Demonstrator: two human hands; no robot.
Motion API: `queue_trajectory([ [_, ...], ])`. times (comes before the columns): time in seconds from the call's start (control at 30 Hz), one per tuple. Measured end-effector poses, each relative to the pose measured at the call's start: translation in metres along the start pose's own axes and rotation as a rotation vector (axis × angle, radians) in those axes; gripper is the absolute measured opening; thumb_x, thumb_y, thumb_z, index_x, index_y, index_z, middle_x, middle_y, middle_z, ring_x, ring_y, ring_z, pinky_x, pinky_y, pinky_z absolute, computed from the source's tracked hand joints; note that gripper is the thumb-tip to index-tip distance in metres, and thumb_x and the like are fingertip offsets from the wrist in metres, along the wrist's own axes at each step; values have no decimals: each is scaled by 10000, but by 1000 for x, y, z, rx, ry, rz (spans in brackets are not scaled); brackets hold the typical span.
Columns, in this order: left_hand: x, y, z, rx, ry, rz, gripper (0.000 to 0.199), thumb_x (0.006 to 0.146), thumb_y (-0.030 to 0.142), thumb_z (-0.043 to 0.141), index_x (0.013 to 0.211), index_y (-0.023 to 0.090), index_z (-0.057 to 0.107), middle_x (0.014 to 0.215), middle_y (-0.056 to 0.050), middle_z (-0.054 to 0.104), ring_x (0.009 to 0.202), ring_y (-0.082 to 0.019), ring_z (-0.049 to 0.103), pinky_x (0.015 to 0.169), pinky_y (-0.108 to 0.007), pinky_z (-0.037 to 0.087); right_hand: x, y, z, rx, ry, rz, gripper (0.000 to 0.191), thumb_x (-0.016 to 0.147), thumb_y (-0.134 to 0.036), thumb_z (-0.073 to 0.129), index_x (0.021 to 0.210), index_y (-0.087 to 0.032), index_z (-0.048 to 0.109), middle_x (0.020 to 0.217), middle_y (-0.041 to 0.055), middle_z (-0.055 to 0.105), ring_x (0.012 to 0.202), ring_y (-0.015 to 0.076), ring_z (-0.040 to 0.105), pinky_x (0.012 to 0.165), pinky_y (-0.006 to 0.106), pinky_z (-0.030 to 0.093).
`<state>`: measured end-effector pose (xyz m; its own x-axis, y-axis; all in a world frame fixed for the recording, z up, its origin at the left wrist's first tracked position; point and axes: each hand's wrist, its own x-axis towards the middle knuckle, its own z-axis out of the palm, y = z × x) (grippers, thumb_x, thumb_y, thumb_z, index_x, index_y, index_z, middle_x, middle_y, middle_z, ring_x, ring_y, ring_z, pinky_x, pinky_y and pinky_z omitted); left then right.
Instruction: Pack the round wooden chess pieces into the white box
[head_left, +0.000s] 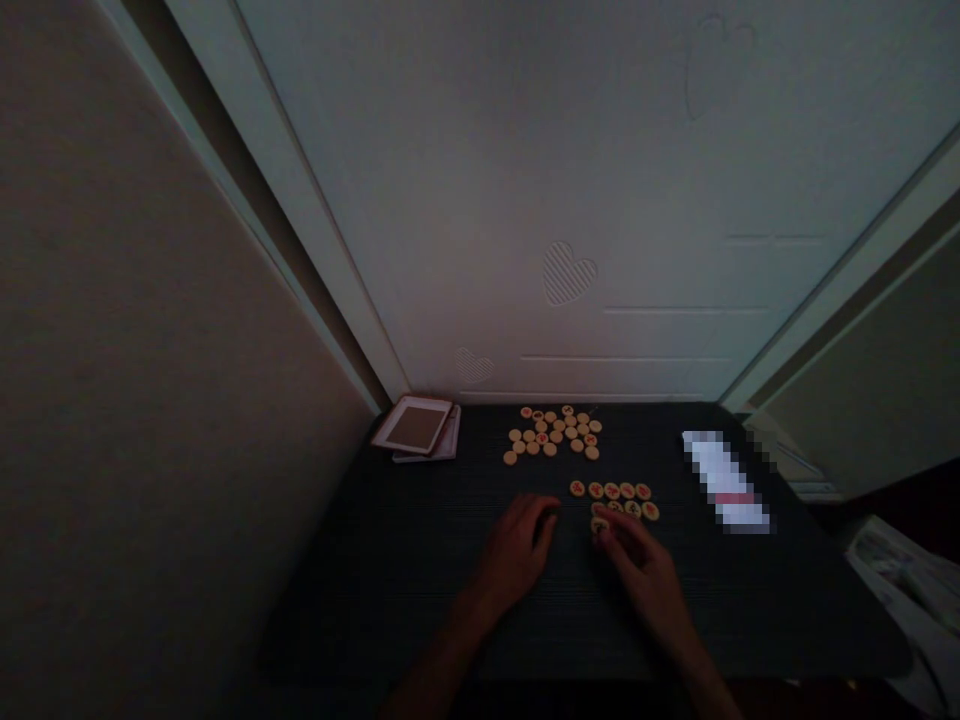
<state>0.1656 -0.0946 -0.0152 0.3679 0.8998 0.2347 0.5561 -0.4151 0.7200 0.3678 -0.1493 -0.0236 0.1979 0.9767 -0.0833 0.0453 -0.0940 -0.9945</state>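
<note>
My right hand (645,575) pinches a round wooden Chinese chess piece (599,525) with a dark character, between thumb and fingers. The piece is at the near left end of two short rows of similar pieces, and the fingers partly cover the nearer row. In the farther row, pieces such as this one (628,491) bear red characters. To the left, my left hand (521,540) rests low over the table, fingers bent, with a gap between thumb and index finger. Nothing shows in it.
Farther back lies a loose spread of Chinese chess pieces (556,437), mostly blank side up. Two stacked shallow box parts (452,440) sit at the back left of the dark table (375,590). A blurred-out white item (720,480) lies right. A white door panel (637,200) rises behind.
</note>
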Motion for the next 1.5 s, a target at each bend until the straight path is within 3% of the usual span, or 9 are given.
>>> queue_trajectory([
  [0.17,35,-1,12,157,-41,135,282,971,227,602,1247,275,633,1208,-43,713,1105,-240,669,997,-413,522,-1,10,-14,35,141,12,434,795,-577,763,1083,-253,761,1095,79,769,1029,285,723,955,421,556],
  [0.3,45,-2,21,187,-60,175,227,967,240,629,1190,272,658,1204,-37,716,1131,-245,656,1028,-420,499,1,15,-13,109,161,72,473,771,-584,786,1083,-233,733,993,77,790,960,284,748,879,408,586],
  [0.53,30,13,16,56,-23,112,249,989,190,549,1199,270,655,1209,-42,700,1126,-232,654,1028,-409,512,-1,11,-11,76,156,71,479,734,-616,800,1019,-233,759,900,68,793,879,286,757,810,395,599],
  [0.77,-1,39,15,-327,-193,-55,297,967,299,611,1260,288,655,1165,-19,757,976,-196,721,852,-327,591,-3,12,-13,-66,93,-27,411,828,-612,712,1038,-271,801,1100,77,783,1037,308,724,961,437,549],
  [1.0,6,43,26,-419,-112,-94,171,958,300,615,1091,254,713,1044,-12,783,916,-184,740,806,-305,594,-6,9,-9,-75,72,-48,417,862,-599,681,1089,-263,775,1077,82,789,1011,305,737,931,432,569],
  [1.2,12,33,31,-370,-86,-109,159,980,323,588,1063,249,701,979,-10,786,870,-180,740,792,-304,587,-8,14,-7,-172,94,-116,381,951,-546,579,1125,-251,745,1087,86,780,995,280,739,921,413,572],
  [1.27,15,27,29,-256,-35,-117,157,979,310,584,1057,246,704,1004,-23,779,898,-195,728,828,-329,577,-8,18,-12,-260,204,-174,366,991,-505,525,1155,-244,722,1102,96,767,996,268,730,926,421,567],
  [1.37,20,19,26,-54,-4,-111,146,965,270,592,1046,251,712,1033,-27,765,946,-214,703,879,-359,551,-3,24,-27,-505,327,-398,317,1004,-435,522,1174,-247,713,1184,108,725,1120,278,669,1014,475,517],
  [1.5,22,16,26,91,-15,-82,147,971,257,584,1055,255,704,1070,-25,740,1025,-213,677,910,-336,524,6,33,-41,-831,217,-684,308,994,-361,554,1265,-299,687,1342,92,639,1287,301,560,1086,548,463],
])
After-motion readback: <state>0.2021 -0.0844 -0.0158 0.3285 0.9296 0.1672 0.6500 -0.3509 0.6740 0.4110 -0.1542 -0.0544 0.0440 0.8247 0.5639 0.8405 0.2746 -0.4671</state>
